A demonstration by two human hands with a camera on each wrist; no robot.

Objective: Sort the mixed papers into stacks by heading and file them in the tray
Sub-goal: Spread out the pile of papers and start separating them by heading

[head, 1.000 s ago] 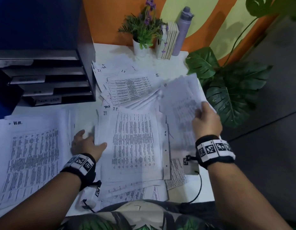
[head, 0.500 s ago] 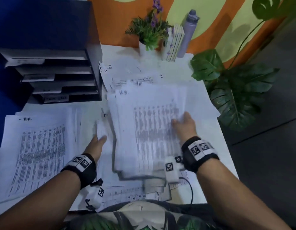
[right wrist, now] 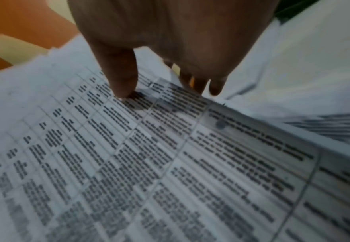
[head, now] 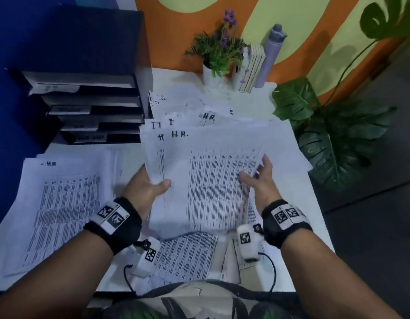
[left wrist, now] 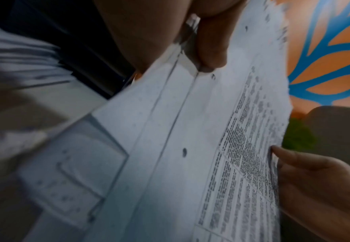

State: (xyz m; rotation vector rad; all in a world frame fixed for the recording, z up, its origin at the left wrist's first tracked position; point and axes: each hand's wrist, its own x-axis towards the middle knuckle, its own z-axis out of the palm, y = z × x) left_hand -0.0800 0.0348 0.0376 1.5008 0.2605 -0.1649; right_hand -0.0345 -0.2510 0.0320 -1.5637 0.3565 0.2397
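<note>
A thick bundle of mixed papers (head: 206,180) is lifted off the white desk, its top sheet headed "H.R.". My left hand (head: 151,185) grips its left edge, thumb on top (left wrist: 209,54). My right hand (head: 259,178) holds the right edge, thumb pressed on the print (right wrist: 124,85) and fingers curled under. A sorted stack headed "H.R." (head: 61,203) lies flat at the left. The black filing tray (head: 93,97) with several labelled slots stands at the back left. More loose sheets (head: 176,109) marked "IT" and "H.R." lie beyond the bundle.
A potted plant (head: 217,56), small books (head: 252,67) and a grey bottle (head: 270,56) stand at the desk's back edge. Large green leaves (head: 332,139) hang past the right edge. More printed sheets (head: 183,256) lie near my body.
My right hand swung a sheaf from the right over the centre pile. My left hand came off the desk onto the left edge, and both hands now hold the bundle raised.
</note>
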